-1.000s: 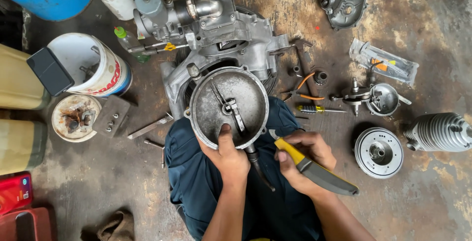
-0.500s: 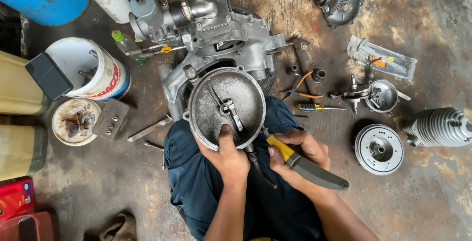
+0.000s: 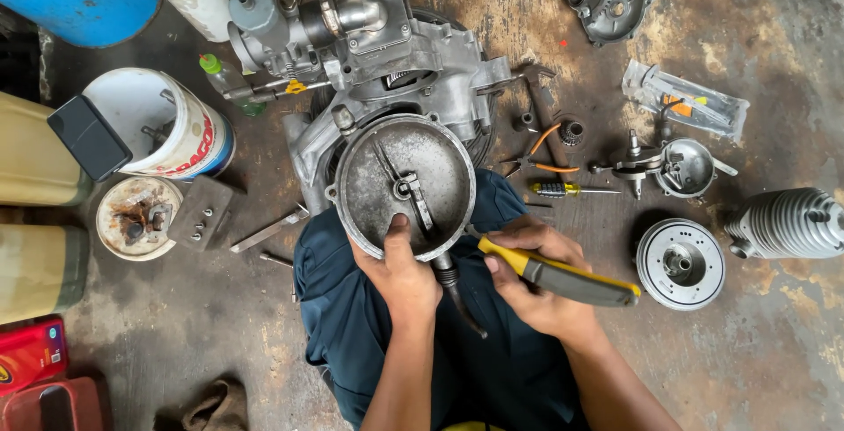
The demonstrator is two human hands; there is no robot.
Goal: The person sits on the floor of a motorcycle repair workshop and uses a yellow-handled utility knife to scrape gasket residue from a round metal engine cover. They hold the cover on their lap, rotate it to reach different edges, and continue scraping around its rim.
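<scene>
Since the earlier frame the yellow-and-grey handled tool (image 3: 563, 275) has swung a little: its handle now points further out to the person's right and lies flatter, while the round metal cover plate (image 3: 405, 187) sits much as it did. The left hand (image 3: 400, 273) is closed on the lower rim of the plate, thumb pressed up onto its face, fingers wrapped beneath. The right hand (image 3: 536, 286) is closed firmly around the tool's handle, just right of the left hand, with the tool's front end reaching toward the plate's lower edge; whether it touches cannot be told. The plate rests over the person's blue-trousered knee and against the engine casing (image 3: 387, 53) just beyond the grip. Further right of the right hand lie a small yellow screwdriver (image 3: 567, 189), a round flywheel (image 3: 681, 264) and a finned cylinder (image 3: 787, 223).
</scene>
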